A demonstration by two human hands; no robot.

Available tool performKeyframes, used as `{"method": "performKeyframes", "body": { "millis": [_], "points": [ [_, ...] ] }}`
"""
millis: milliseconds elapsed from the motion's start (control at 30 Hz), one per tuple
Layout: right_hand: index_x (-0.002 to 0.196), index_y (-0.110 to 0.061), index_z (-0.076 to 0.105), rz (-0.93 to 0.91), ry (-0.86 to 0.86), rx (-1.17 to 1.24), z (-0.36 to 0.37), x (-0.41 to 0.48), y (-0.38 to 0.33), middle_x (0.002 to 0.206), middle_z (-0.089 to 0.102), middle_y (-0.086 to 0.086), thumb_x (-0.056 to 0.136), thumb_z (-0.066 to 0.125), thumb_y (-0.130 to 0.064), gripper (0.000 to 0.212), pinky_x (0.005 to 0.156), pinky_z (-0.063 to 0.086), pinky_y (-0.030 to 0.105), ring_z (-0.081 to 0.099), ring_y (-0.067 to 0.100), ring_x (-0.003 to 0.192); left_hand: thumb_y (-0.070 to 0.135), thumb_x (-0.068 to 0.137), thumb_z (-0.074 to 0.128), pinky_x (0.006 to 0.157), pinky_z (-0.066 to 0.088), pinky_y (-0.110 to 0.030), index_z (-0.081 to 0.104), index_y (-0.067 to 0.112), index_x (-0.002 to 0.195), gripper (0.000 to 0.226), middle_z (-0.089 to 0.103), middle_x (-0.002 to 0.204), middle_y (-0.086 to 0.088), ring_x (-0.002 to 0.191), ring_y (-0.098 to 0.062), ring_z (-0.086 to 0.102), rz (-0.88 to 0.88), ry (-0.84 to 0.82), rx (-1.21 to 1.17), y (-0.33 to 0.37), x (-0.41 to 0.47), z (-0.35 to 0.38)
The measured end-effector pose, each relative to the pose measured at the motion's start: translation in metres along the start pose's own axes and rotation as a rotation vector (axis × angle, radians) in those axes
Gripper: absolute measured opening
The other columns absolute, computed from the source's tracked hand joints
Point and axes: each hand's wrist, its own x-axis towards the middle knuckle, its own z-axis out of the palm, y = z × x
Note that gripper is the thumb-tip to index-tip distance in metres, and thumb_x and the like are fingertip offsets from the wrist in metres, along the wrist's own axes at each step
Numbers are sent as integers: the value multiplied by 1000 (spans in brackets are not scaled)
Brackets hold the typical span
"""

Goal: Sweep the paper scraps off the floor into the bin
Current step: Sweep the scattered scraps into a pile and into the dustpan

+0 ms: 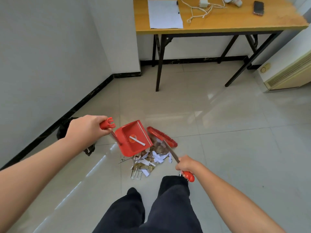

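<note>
At lower centre, the left hand (pixel 87 127) is gripping the handle of a red plastic dustpan (pixel 134 138), while the right hand (pixel 185 165) is gripping the thin shaft of a red plastic broom (pixel 162 136). The heap of white paper scraps (pixel 148 161) is lying just below both tools, nearer the right hand.

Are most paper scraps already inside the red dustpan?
No, the paper scraps lie on the floor beside the dustpan, which holds one white strip.

I am in a plain, office-like room. White walls (pixel 42 56), tiled floor (pixel 218 123), a wooden bench (pixel 218 26) with a paper sheet (pixel 165 14), charger (pixel 203 3) and phone (pixel 258 7).
</note>
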Motion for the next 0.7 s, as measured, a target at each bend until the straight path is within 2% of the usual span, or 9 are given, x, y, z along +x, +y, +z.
{"method": "performKeyframes", "body": {
  "millis": [100,133,233,300,400,500,600,700],
  "points": [
    [112,-2,53,-11,14,-3,40,-10,-8,53,49,9,82,47,-4,32,41,40,22,42,17,34,47,81,65,52,40,-26,65,31,83,16,63,69,8,72,-16,60,-15,-21,9,-30,-36,-8],
    [112,0,52,-1,16,22,46,-15,-13,53,47,9,83,45,-3,30,41,38,22,41,17,33,48,81,65,50,37,-25,64,31,82,16,62,67,9,71,-14,58,-20,-26,6,-40,-47,-10],
    [83,-5,47,46,46,102,46,-35,-28,51,39,8,85,40,-1,8,41,30,17,34,13,28,47,80,67,49,31,-24,61,34,76,15,57,61,14,67,-12,55,-58,-48,-10,-65,-77,-13],
    [75,-9,42,45,98,117,36,-45,-33,50,38,8,87,41,-1,14,40,28,12,33,12,26,47,79,68,49,32,-24,58,37,72,16,55,59,16,65,-12,55,-89,-59,-10,-81,-95,-14],
    [79,-7,43,17,134,124,27,-58,-32,50,39,9,86,41,-1,9,38,27,11,36,13,31,51,78,68,51,39,-25,61,39,76,14,59,62,15,66,-12,58,-120,-67,10,-97,-121,-10],
    [89,-7,46,-17,167,133,19,-66,-28,53,40,9,86,39,1,10,33,29,9,35,13,26,51,79,66,60,47,-28,66,43,91,14,68,77,14,79,-14,63,-165,-100,49,-104,-136,2],
    [94,-4,48,-32,200,121,13,-63,-25,54,42,11,88,38,1,13,30,29,11,37,15,32,51,82,62,61,44,-27,66,42,99,20,69,87,13,88,-16,64,-185,-166,89,-107,-142,21],
    [97,0,47,-24,217,123,9,-47,-27,54,43,11,89,39,2,11,31,34,15,38,17,31,50,82,59,58,36,-25,65,39,96,19,67,85,11,86,-16,64,-201,-222,131,-114,-141,42]
  ]
}}
